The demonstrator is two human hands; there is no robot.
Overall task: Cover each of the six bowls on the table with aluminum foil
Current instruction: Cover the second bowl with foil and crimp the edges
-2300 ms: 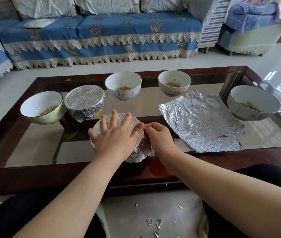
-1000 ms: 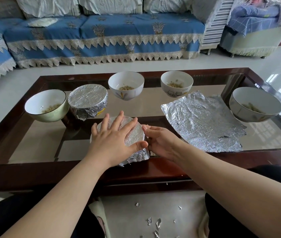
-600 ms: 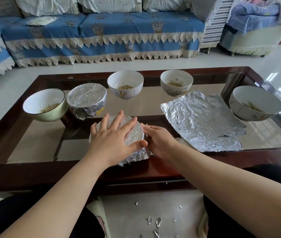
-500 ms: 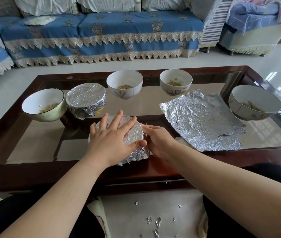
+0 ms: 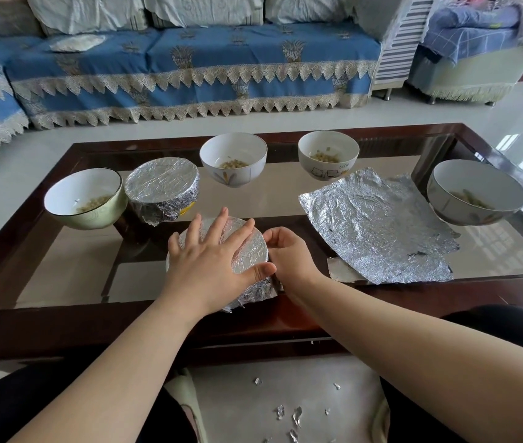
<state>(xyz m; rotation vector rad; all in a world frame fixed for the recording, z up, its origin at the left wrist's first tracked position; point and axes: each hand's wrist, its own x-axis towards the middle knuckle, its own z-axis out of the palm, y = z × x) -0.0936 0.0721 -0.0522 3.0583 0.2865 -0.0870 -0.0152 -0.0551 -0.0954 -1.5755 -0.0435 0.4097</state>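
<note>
Silver, white and blue

Crinkled silver foil sheet [image 5: 378, 225] on the dark red-brown glass tabletop [image 5: 62, 266]; pale green round bowl [image 5: 86, 199]; blue sofa cover with cream lace trim [image 5: 189, 75].

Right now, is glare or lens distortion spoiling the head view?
Head view: window glare on the glass table at far right, behind the uncovered bowl; wide-angle bending curves the table edges and sofa; hands and foil sheet stay sharp.

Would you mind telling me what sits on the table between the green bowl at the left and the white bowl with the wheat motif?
In the head view, a foil-covered bowl stands between the green bowl and the wheat-motif bowl.
</note>
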